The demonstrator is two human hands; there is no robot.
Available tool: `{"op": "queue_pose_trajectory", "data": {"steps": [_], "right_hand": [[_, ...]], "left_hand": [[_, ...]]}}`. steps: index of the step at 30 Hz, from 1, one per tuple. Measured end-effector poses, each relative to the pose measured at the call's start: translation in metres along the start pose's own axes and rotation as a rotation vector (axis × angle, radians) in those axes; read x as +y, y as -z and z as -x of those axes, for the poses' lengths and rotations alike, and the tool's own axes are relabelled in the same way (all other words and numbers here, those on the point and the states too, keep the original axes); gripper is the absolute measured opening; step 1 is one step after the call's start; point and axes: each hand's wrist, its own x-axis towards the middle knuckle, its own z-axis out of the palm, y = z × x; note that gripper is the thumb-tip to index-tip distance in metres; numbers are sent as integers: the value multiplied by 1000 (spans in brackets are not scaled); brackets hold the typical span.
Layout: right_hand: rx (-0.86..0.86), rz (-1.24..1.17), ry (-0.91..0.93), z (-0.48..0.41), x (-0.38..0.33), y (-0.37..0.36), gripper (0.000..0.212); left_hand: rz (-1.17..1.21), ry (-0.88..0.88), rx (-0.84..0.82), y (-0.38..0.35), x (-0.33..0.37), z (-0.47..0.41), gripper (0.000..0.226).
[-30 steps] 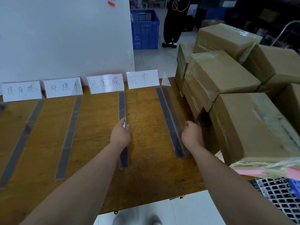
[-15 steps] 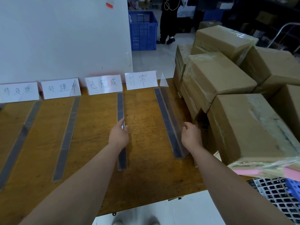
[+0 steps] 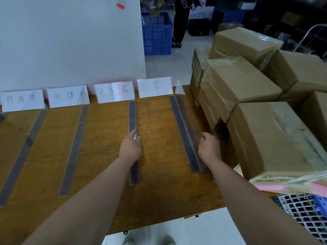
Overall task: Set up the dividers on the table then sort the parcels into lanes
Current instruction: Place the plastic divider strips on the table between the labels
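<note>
Several clear dividers with dark base strips lie lengthwise on the wooden table (image 3: pixel 159 200). My left hand (image 3: pixel 130 148) grips the upper edge of the middle-right divider (image 3: pixel 132 114). My right hand (image 3: pixel 209 149) pinches the upper edge of the rightmost divider (image 3: pixel 183 131). Two more dividers (image 3: pixel 76 147) (image 3: pixel 23 154) lie to the left. White handwritten lane labels (image 3: pixel 114 91) stand along the back edge. Brown cardboard parcels (image 3: pixel 269 138) wrapped in clear tape are stacked at the right, close to my right hand.
A white wall panel (image 3: pixel 70 41) rises behind the labels. A blue crate (image 3: pixel 157 34) and a person in black (image 3: pixel 180 20) stand on the floor beyond. A pink sheet (image 3: pixel 272 187) lies under the nearest parcel, above a black grid crate (image 3: pixel 304 214).
Both hands stay on the same two dividers. The view has shifted slightly; the person in the background has stepped to the right.
</note>
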Motion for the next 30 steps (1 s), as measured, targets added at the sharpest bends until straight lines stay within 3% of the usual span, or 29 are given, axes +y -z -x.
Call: {"op": "queue_pose_trajectory", "data": {"steps": [13, 30], "right_hand": [[-73, -97, 26, 4, 2, 4, 46], [-15, -53, 18, -6, 5, -5, 52]], "left_hand": [[-17, -15, -6, 0, 0, 3, 45], [-36, -23, 0, 1, -1, 2, 46]]}}
